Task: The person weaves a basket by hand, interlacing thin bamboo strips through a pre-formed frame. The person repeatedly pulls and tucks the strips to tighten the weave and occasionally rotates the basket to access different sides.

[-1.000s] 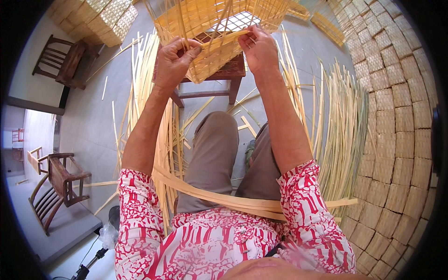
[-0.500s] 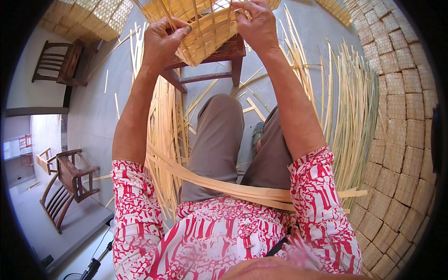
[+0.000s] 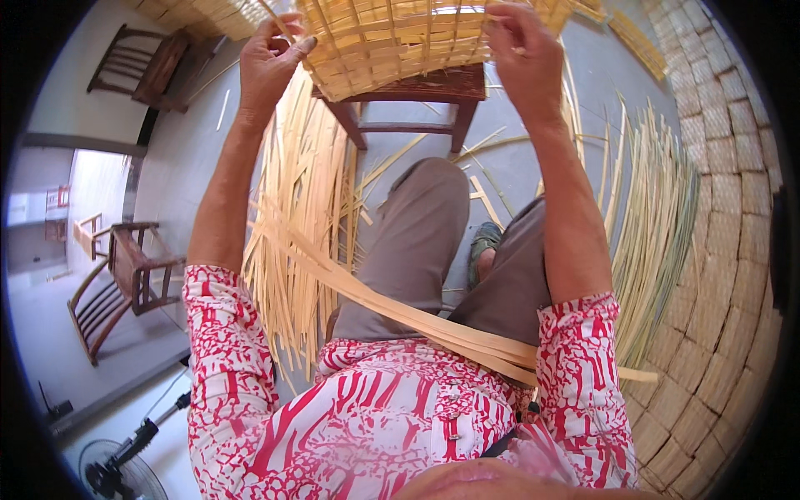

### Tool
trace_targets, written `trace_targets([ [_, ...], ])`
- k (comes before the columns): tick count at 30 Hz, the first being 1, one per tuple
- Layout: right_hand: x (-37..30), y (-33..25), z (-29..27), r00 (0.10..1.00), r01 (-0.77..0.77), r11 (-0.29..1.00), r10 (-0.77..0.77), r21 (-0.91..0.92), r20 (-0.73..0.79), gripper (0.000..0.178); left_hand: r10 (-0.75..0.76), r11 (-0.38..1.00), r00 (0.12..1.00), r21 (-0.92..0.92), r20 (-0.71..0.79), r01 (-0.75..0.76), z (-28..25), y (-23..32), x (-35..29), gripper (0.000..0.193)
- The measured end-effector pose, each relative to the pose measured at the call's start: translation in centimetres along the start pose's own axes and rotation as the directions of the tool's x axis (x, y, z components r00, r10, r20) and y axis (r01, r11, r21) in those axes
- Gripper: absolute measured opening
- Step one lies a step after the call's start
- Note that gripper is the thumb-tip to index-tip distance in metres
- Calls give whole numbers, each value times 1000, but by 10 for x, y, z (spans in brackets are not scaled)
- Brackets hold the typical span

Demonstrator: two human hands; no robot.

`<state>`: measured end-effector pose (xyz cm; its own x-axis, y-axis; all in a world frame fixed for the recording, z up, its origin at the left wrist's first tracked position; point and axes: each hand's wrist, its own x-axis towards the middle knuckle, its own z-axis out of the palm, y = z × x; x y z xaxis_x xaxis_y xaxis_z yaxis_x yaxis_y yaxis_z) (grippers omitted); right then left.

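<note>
A half-woven bamboo basket (image 3: 392, 46), pale yellow with open lattice sides, rests on a dark red wooden stool (image 3: 417, 85) in front of me. At the basket's left edge my left hand (image 3: 273, 62) is closed, thumb against fingers, on an upright bamboo strip. My right hand (image 3: 529, 62) has its fingers curled at the right edge of the weave; what sits between the fingertips is too small to make out. Across my lap lie several long flat bamboo strips (image 3: 400, 312). The basket's far side runs out of the picture.
A heap of bamboo strips (image 3: 292, 183) covers the floor by my left leg; thin greenish splints (image 3: 654, 217) lie to the right. Stacked woven pieces (image 3: 725, 250) form a wall at far right. On the left are wooden chairs (image 3: 137, 262) and a fan (image 3: 117, 471).
My right hand has moved from the middle of the basket's side to its right edge. My left hand remains on its strip at the left edge. The view has shifted.
</note>
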<state>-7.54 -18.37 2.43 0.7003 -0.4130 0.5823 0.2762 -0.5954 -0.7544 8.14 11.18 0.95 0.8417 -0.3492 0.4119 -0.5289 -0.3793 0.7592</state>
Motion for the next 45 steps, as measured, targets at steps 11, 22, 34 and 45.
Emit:
trace_targets([
  [11,-11,17,4,976,-209,972,200,106,85,28,392,830,920,444,-32,-338,50,38,-2,23],
  [22,6,31,27,989,29,892,40,-451,142,23,367,903,928,265,-65,-339,51,33,0,17],
  [34,1,15,41,982,86,877,6,-473,191,22,299,953,942,2,-152,-302,72,54,-15,18],
  [45,2,18,44,979,-3,902,90,-432,180,28,590,701,791,383,162,-602,68,23,-30,9],
])
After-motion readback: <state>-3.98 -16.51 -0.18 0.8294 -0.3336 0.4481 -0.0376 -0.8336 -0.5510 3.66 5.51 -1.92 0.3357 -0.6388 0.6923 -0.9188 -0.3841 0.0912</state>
